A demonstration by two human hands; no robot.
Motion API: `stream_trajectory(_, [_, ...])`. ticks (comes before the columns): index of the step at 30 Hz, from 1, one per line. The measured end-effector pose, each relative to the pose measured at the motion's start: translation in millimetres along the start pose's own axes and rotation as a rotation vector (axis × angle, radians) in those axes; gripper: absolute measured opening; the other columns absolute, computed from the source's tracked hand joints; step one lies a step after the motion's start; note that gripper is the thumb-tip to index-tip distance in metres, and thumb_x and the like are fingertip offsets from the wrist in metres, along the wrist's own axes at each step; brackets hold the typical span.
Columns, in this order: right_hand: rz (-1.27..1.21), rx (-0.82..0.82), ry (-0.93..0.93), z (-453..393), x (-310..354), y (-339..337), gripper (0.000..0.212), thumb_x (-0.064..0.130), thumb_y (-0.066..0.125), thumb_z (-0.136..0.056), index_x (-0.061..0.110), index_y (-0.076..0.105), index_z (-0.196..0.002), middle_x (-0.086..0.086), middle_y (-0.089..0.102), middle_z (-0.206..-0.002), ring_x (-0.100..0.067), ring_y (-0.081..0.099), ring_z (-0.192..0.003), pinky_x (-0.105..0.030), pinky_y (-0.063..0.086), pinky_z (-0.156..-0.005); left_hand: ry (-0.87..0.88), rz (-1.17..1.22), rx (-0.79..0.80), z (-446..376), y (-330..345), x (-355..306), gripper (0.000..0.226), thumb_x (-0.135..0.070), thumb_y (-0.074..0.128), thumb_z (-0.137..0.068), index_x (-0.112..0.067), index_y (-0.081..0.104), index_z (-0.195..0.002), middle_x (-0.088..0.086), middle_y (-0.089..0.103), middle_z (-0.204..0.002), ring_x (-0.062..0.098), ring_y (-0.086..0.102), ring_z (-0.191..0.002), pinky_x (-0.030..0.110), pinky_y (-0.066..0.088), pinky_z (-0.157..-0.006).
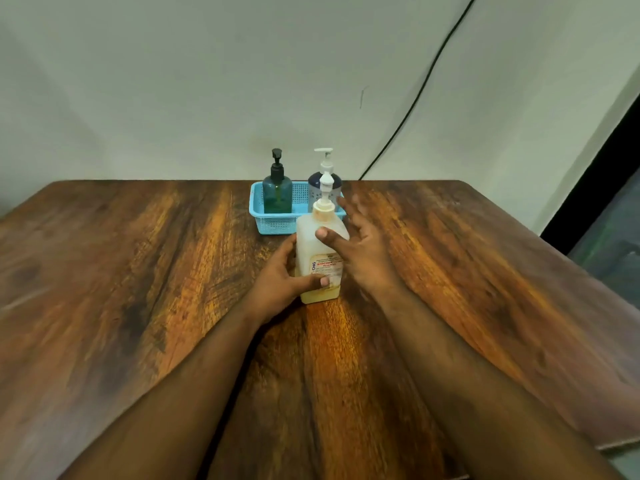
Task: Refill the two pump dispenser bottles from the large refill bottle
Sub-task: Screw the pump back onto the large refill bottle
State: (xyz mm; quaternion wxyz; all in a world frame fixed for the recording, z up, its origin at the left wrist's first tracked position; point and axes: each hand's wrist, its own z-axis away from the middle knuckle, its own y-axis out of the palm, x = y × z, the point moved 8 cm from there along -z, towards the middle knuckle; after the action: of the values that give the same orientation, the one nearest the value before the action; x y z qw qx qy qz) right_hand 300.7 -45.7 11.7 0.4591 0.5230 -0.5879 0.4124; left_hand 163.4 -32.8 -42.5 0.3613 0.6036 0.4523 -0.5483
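A large translucent refill bottle (317,244) with a white pump and a little yellow liquid at its base stands upright on the table. My left hand (280,282) grips its lower body, thumb across the label. To the bottle's right, my right hand (360,247) has its fingers spread, and its thumb touches the bottle's upper front. Behind, a light blue basket (277,225) holds a dark green bottle with a black pump (277,192) and a dark blue bottle with a white pump (317,188), the latter partly hidden by the refill bottle's pump.
The wooden table (138,289) reaches back to a pale wall. A black cable (415,102) runs down the wall behind the basket. The table's right edge lies beside a dark doorway (595,188).
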Motion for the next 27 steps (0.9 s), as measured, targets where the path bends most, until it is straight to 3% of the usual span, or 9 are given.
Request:
stream_trajectory(3, [-0.1, 0.149, 0.235, 9, -37, -14, 0.072, 0.011, 0.074, -0.079, 0.029, 0.044, -0.141, 0.002, 0.062, -0.129, -0.016, 0.065, -0.111, -0.043, 0.057, -0.087, -0.056, -0.355, 0.061, 2, 0, -3, 0.087, -0.013, 0.086, -0.07, -0.03, 0.039, -0.142, -0.018, 0.057, -0.122, 0.0, 0.057, -0.105, 0.024, 0.052, -0.088])
stream_trajectory(5, [-0.082, 0.229, 0.303, 13, -50, -16, 0.075, -0.001, 0.072, -0.078, 0.027, 0.044, -0.141, 0.0, 0.064, -0.127, -0.02, 0.062, -0.116, -0.05, 0.052, -0.095, -0.086, -0.547, 0.073, 0, -2, -3, 0.09, -0.018, 0.087, -0.069, -0.028, 0.038, -0.144, -0.014, 0.055, -0.125, 0.007, 0.053, -0.109, 0.026, 0.048, -0.088])
stream_trajectory(9, [0.044, 0.332, 0.308, 11, -49, -11, 0.057, -0.004, 0.075, -0.074, 0.028, 0.058, -0.117, -0.001, 0.068, -0.118, -0.019, 0.063, -0.113, -0.047, 0.053, -0.096, -0.133, -0.597, 0.066, -8, 0, -5, 0.092, -0.018, 0.087, -0.068, -0.027, 0.037, -0.144, -0.004, 0.057, -0.134, 0.017, 0.056, -0.118, 0.032, 0.052, -0.091])
stream_trajectory(12, [0.058, 0.334, 0.3, 4, -48, -24, 0.069, 0.011, 0.086, -0.062, 0.022, 0.056, -0.124, -0.005, 0.067, -0.121, -0.025, 0.063, -0.115, -0.05, 0.054, -0.093, -0.121, -0.587, 0.085, -16, 8, -8, 0.084, -0.02, 0.086, -0.07, -0.027, 0.042, -0.141, -0.007, 0.058, -0.128, 0.014, 0.056, -0.114, 0.025, 0.051, -0.083])
stream_trajectory(16, [0.059, 0.194, 0.249, -4, -41, -66, 0.065, 0.001, 0.079, -0.071, 0.017, 0.053, -0.128, 0.0, 0.066, -0.117, -0.016, 0.063, -0.109, -0.025, 0.059, -0.072, -0.055, -0.612, 0.163, -34, 35, -18, 0.08, -0.023, 0.084, -0.074, -0.03, 0.042, -0.141, -0.011, 0.057, -0.126, 0.01, 0.055, -0.113, 0.014, 0.047, -0.077])
stream_trajectory(19, [0.152, 0.099, 0.171, -12, -37, -99, 0.069, 0.007, 0.082, -0.07, 0.017, 0.051, -0.131, 0.006, 0.066, -0.117, -0.009, 0.063, -0.108, -0.015, 0.055, -0.065, -0.103, -0.742, 0.254, -59, 59, -12, 0.082, -0.027, 0.086, -0.071, -0.028, 0.044, -0.141, -0.007, 0.055, -0.138, 0.016, 0.052, -0.125, 0.035, 0.05, -0.098])
stream_trajectory(21, [0.195, 0.018, 0.166, -19, -40, -120, 0.07, 0.014, 0.084, -0.069, 0.019, 0.052, -0.13, 0.008, 0.065, -0.118, -0.008, 0.063, -0.108, -0.016, 0.056, -0.067, -0.153, -0.883, 0.333, -75, 78, -5, 0.086, -0.03, 0.085, -0.071, -0.028, 0.039, -0.144, -0.003, 0.054, -0.141, 0.02, 0.053, -0.126, 0.041, 0.048, -0.103])
stream_trajectory(24, [0.251, -0.155, 0.151, -37, -41, -163, 0.068, 0.027, 0.087, -0.065, 0.022, 0.055, -0.125, 0.007, 0.065, -0.122, -0.011, 0.064, -0.109, -0.035, 0.058, -0.086, -0.163, -1.034, 0.4, -106, 112, -4, 0.089, -0.034, 0.083, -0.075, -0.03, 0.033, -0.148, 0.0, 0.054, -0.14, 0.024, 0.055, -0.123, 0.038, 0.048, -0.1])
stream_trajectory(27, [0.277, -0.321, 0.084, -61, -42, -207, 0.069, 0.03, 0.087, -0.066, 0.023, 0.051, -0.125, 0.004, 0.064, -0.123, -0.012, 0.064, -0.108, -0.042, 0.058, -0.086, -0.123, -1.079, 0.464, -151, 148, -4, 0.082, -0.036, 0.083, -0.074, -0.027, 0.04, -0.144, 0.002, 0.057, -0.137, 0.025, 0.056, -0.121, 0.042, 0.048, -0.102])
